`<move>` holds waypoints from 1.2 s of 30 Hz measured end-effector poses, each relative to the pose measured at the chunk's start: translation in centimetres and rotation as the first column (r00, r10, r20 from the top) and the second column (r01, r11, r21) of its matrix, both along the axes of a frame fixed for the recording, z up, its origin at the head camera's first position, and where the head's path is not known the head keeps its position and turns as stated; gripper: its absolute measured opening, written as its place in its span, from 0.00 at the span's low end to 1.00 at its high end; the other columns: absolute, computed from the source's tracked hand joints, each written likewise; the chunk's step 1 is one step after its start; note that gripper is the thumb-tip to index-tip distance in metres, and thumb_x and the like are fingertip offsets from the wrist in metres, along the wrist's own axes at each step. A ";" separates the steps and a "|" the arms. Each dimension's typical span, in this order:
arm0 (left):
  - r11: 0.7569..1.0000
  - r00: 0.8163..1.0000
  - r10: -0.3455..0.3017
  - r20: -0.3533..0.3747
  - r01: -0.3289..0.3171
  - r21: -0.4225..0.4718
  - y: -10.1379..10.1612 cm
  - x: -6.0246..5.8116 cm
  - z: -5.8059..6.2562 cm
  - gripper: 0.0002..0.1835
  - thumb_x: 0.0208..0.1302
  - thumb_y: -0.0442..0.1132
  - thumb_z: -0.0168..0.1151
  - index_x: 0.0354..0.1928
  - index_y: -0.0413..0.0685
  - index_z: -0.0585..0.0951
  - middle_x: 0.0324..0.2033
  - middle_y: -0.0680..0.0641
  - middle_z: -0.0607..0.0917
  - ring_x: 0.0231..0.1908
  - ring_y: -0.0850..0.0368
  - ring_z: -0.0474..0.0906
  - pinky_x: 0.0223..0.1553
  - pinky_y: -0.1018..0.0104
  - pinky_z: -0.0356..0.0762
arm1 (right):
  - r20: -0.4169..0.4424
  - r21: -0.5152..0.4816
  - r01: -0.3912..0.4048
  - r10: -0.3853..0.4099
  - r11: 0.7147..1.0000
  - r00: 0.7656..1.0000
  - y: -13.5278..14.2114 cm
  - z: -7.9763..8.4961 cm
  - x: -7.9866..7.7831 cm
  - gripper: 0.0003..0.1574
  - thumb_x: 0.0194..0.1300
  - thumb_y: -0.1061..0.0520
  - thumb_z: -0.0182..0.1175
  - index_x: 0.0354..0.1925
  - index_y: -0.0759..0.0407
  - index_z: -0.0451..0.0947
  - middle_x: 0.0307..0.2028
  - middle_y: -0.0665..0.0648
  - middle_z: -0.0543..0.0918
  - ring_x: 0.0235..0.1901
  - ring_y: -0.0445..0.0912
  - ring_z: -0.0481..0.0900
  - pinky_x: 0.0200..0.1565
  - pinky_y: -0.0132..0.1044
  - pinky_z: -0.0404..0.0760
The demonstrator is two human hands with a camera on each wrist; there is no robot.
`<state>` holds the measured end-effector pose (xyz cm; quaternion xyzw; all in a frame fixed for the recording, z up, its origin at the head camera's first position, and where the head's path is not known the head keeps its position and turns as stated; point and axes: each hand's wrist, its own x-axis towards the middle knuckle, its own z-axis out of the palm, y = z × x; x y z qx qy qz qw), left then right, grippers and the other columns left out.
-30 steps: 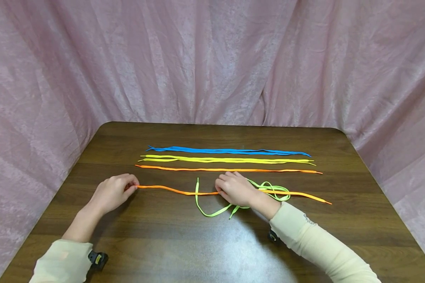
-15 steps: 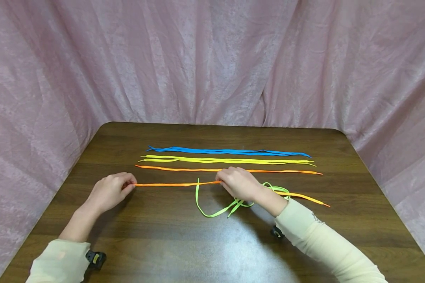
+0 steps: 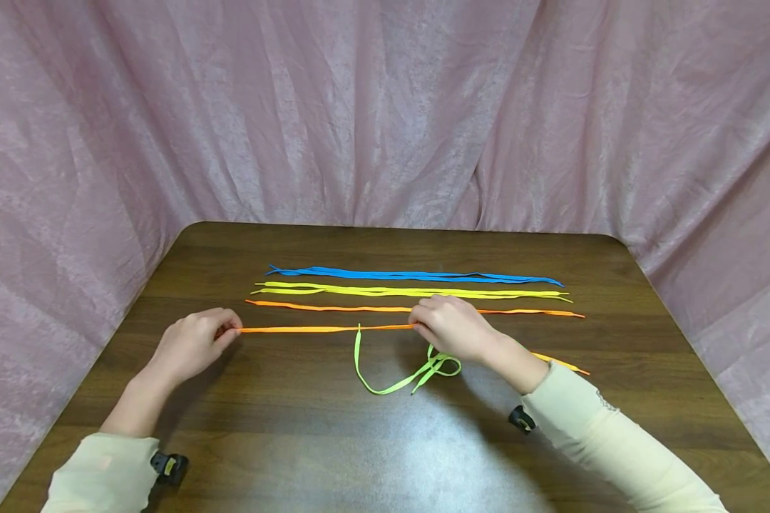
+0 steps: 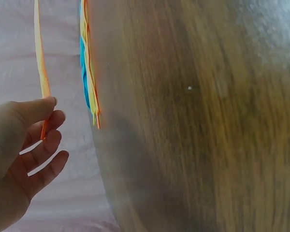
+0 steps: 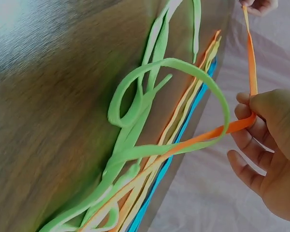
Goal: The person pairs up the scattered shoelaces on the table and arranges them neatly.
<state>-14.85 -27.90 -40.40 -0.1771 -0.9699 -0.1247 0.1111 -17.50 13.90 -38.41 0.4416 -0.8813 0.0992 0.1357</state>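
Note:
My left hand pinches an orange shoelace close to its left end; in the left wrist view the orange tip pokes out below the thumb. Farther along the same lace, my right hand pinches it between thumb and fingers. The stretch between both hands is nearly straight, and the rest trails to the right, partly hidden by the right forearm. A light green shoelace lies tangled under the right hand. In the right wrist view, a loop of the green shoelace touches the trailing orange part.
Behind the hands, a second orange shoelace, yellow shoelaces and blue shoelaces lie stretched out in rows. They rest on a brown wooden table. Pink curtains hang around the table's back and sides.
Both hands have moved away from the front edge, the right hand also sliding rightward and the left slightly leftward. The orange shoelace between them has straightened and shifted toward the rows.

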 end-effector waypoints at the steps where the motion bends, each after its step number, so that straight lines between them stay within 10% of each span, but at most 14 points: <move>1: 1.000 1.000 0.003 -0.011 -0.003 -0.001 -0.1 0.0 0.0 0.05 0.53 0.37 0.66 0.28 0.56 0.79 0.21 0.59 0.75 0.18 0.63 0.65 0.18 0.67 0.60 | -0.007 -0.002 0.007 -0.007 1.000 1.000 0.2 -0.1 0.0 0.01 0.59 0.59 0.60 0.31 0.53 0.79 0.28 0.47 0.79 0.30 0.42 0.77 0.33 0.35 0.75; 14: 0.999 0.997 0.048 -0.053 -0.048 0.004 -1.5 -0.1 0.4 0.04 0.54 0.36 0.64 0.29 0.54 0.79 0.24 0.53 0.80 0.19 0.61 0.67 0.17 0.65 0.60 | -0.097 -0.035 0.038 -0.041 0.999 0.994 2.8 -0.6 -0.3 0.02 0.56 0.59 0.63 0.30 0.55 0.78 0.27 0.48 0.79 0.28 0.44 0.76 0.32 0.37 0.75; 36: 0.988 0.985 0.154 -0.072 -0.153 0.022 -3.2 0.0 0.5 0.03 0.54 0.37 0.64 0.29 0.53 0.79 0.23 0.52 0.79 0.20 0.55 0.72 0.15 0.62 0.60 | 0.084 -0.113 0.215 -0.206 0.970 0.975 9.2 -0.8 0.4 0.03 0.56 0.61 0.63 0.32 0.55 0.80 0.29 0.46 0.80 0.28 0.40 0.75 0.31 0.36 0.74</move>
